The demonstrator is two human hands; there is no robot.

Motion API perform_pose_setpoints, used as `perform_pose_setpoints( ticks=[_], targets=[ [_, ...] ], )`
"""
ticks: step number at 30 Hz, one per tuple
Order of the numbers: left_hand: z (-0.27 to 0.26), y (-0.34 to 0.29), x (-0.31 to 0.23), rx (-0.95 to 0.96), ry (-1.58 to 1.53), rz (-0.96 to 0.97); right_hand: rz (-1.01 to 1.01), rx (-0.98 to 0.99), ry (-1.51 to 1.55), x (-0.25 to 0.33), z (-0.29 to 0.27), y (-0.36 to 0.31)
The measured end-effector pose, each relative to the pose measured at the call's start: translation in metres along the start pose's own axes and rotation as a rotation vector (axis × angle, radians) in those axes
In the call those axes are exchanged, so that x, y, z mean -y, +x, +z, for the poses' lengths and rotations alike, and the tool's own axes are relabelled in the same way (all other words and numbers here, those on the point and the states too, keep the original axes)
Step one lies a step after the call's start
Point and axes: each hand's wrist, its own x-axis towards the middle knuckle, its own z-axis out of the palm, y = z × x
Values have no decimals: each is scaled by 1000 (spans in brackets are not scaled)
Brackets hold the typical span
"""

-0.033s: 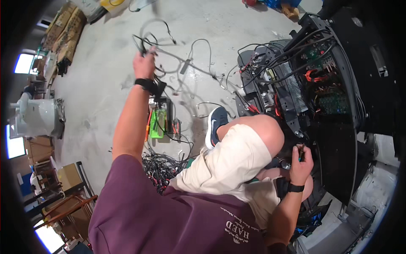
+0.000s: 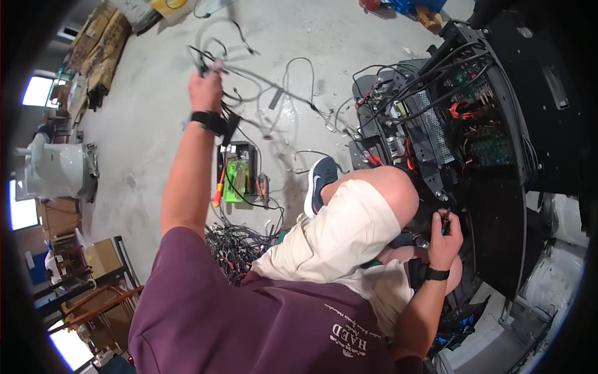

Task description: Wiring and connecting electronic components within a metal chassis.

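Note:
My left hand (image 2: pixel 205 92) is stretched out over the floor, closed around a bundle of black cables (image 2: pixel 215 50). Loose ends of the bundle hang and loop past the fingers, some blurred. Beside my right knee, my right hand (image 2: pixel 445 243) pinches a small dark tool (image 2: pixel 446 218) with a bit of green on it; the fingers hide most of it, so its kind is unclear. To the right of my knee stands an opened black machine (image 2: pixel 430 124) with circuit boards, red wires and thick black cables showing.
A tangled cable pile (image 2: pixel 240 246) lies by my left hip. Beyond it sit a tool tray (image 2: pixel 252 168) with a green case (image 2: pixel 235 181), an orange screwdriver (image 2: pixel 219 190) and red-handled pliers (image 2: pixel 263 187). A loose cable (image 2: pixel 311 75) lies on the floor. Flattened cardboard (image 2: pixel 99 50) leans far left.
My left hand has moved slightly left and away from me, and the cables in it have swung along. My right hand stays almost in place.

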Motion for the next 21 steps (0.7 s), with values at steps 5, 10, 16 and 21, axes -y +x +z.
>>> perform_pose_setpoints(
  ticks=[5,10,16,21],
  targets=[
    [-166,61,-119,81,-74,253,-19,22,150,3,5,0],
    [-416,135,-173,-21,137,177,-44,108,200,2,9,2],
    [-681,185,-166,-128,188,-178,33,128,224,-7,15,18],
    [-792,114,-145,-404,260,-449,66,154,333,-8,25,26]
  ],
)
